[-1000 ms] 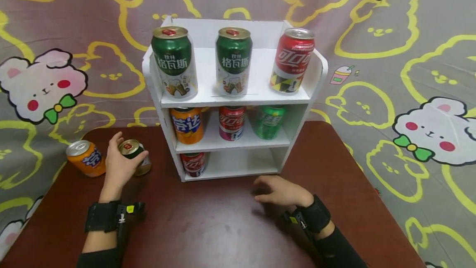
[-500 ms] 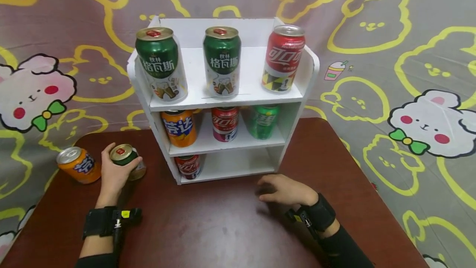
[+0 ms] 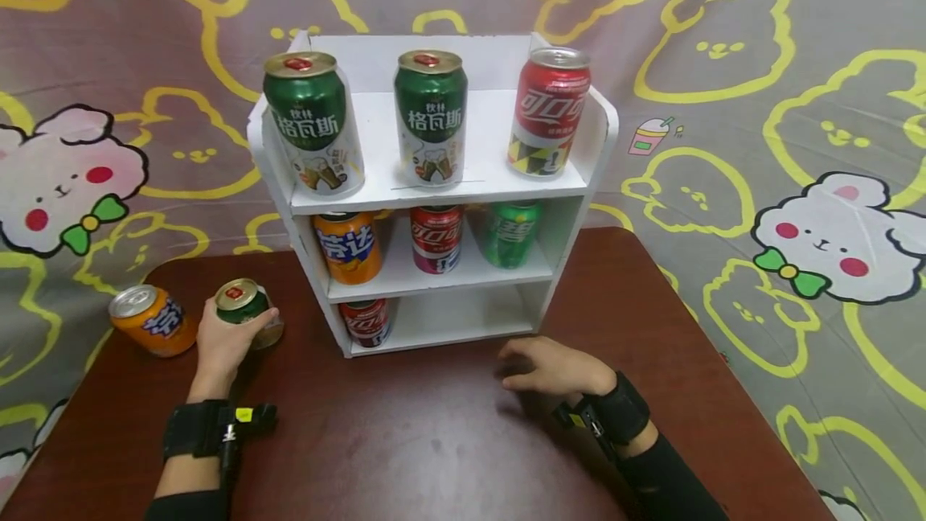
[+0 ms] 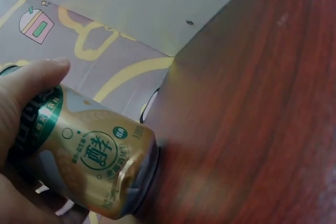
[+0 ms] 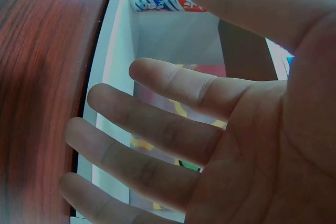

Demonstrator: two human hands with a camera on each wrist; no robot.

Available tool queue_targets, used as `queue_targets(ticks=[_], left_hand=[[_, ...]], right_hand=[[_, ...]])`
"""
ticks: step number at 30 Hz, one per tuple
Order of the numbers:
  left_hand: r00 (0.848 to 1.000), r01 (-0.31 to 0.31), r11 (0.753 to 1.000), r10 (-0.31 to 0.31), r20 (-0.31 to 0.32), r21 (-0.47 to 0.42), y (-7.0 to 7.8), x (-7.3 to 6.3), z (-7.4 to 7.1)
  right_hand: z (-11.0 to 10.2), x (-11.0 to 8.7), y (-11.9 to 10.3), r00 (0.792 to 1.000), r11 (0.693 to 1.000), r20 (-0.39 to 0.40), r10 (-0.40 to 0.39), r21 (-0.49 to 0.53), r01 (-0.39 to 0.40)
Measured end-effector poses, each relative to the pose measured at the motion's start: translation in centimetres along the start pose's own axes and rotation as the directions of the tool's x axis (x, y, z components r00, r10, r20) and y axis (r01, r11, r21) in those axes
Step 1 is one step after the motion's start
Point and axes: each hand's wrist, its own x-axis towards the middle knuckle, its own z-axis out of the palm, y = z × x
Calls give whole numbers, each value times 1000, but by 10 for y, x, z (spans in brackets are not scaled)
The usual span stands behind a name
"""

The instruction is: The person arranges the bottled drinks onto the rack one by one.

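My left hand (image 3: 226,338) grips a green-and-gold drink can (image 3: 243,301) at the table's left side, thumb and fingers round its upper part. In the left wrist view the can's gold lower half (image 4: 105,156) shows, its base at the table surface; whether it touches cannot be told. Just left of that hand stands an orange soda can (image 3: 157,326). My right hand (image 3: 557,368) holds nothing, in front of the white shelf's lower right corner. The right wrist view shows its fingers (image 5: 157,129) loosely spread.
The white three-tier shelf (image 3: 463,316) bears two green-and-white cans (image 3: 432,123) and a red cola can (image 3: 550,115) on top. Its middle tier has orange (image 3: 349,252), red (image 3: 437,241) and green (image 3: 510,236) cans. Another red can (image 3: 366,323) stands bottom left. Patterned cloth (image 3: 694,183) hangs behind.
Over the last second my left hand has closed round the green-and-gold can. The head view has shifted slightly, and my right hand stays by the shelf.
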Motion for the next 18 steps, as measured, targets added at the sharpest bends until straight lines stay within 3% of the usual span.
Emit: queue_targets(ticks=[5, 9, 12, 15, 18], left_hand=[[999, -31, 999, 31, 8, 21, 0, -1, -2], [990, -114, 992, 109, 88, 54, -3, -3, -4], [967, -216, 974, 204, 154, 67, -4, -4, -4], [933, -310, 950, 295, 208, 46, -2, -5, -3], [900, -367, 930, 348, 261, 26, 5, -6, -3]], right_hand=[[-1, 0, -1, 1000, 1000, -3, 13, -2, -13], [-1, -1, 0, 1000, 1000, -3, 30, 0, -30], [-1, -1, 0, 999, 999, 4, 38, 12, -38], [-1, -1, 1, 999, 999, 11, 45, 21, -46], [-1, -1, 2, 999, 998, 13, 47, 30, -48]])
